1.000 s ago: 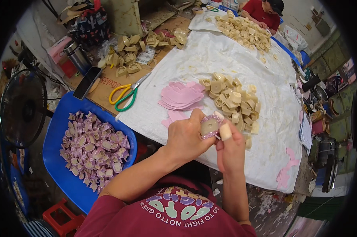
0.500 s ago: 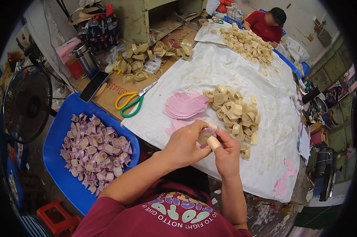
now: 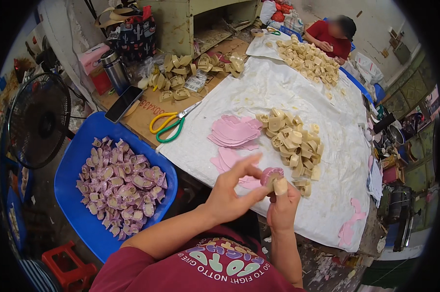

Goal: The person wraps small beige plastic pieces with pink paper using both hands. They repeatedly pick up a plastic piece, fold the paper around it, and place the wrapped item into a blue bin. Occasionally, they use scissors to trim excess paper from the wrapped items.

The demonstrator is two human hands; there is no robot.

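In front of my chest, my right hand (image 3: 284, 207) grips a shoe heel (image 3: 272, 175) covered in shiny purple-pink material. A beige finger cover sits on that thumb. My left hand (image 3: 232, 192) is beside it with index finger and thumb apart; its thumb reaches to the lower side of the heel, and whether it touches cannot be made out. Just beyond lie flat pink cut pieces (image 3: 234, 131) in overlapping stacks. Right of these is a pile of bare beige heels (image 3: 297, 143). At my left, a blue tub (image 3: 66, 194) holds many purple-covered heels (image 3: 120, 185).
Yellow-and-green-handled scissors (image 3: 171, 124) and a phone (image 3: 124, 103) lie near the table's left edge, by a steel flask (image 3: 114, 72). A fan (image 3: 40, 121) and a red stool (image 3: 69, 265) stand left. A co-worker (image 3: 329, 39) sits beyond the far heel pile (image 3: 310, 63).
My left fingers have come away from the heel and spread, while my right hand keeps hold of it. The heel is turned and sits slightly further right. The view has shifted a little.
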